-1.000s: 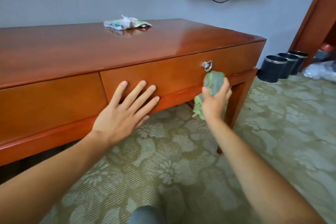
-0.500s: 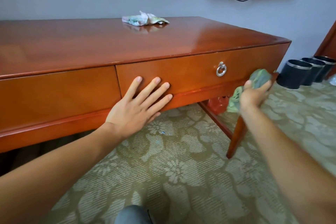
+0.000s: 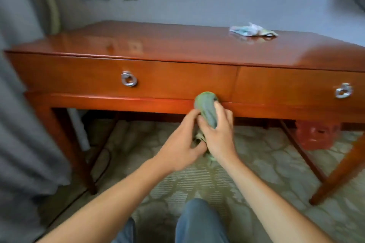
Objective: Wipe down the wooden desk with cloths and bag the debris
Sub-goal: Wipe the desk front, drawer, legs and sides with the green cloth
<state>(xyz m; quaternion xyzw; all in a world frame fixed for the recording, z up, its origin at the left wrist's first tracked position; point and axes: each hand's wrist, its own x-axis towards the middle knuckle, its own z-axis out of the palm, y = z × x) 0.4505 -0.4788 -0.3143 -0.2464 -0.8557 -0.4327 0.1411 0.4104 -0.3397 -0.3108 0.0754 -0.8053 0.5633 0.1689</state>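
Left hand [image 3: 180, 147] joined right hand [image 3: 218, 136] (green cloth [image 3: 206, 107])

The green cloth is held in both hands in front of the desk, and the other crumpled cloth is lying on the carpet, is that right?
Not quite. The head view shows the other crumpled cloth lying on the desk top, not the carpet. The green cloth is indeed held by the left hand and right hand.

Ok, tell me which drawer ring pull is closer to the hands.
The ring pull on the left drawer, left of the hands holding the green cloth. The other ring pull sits far right.
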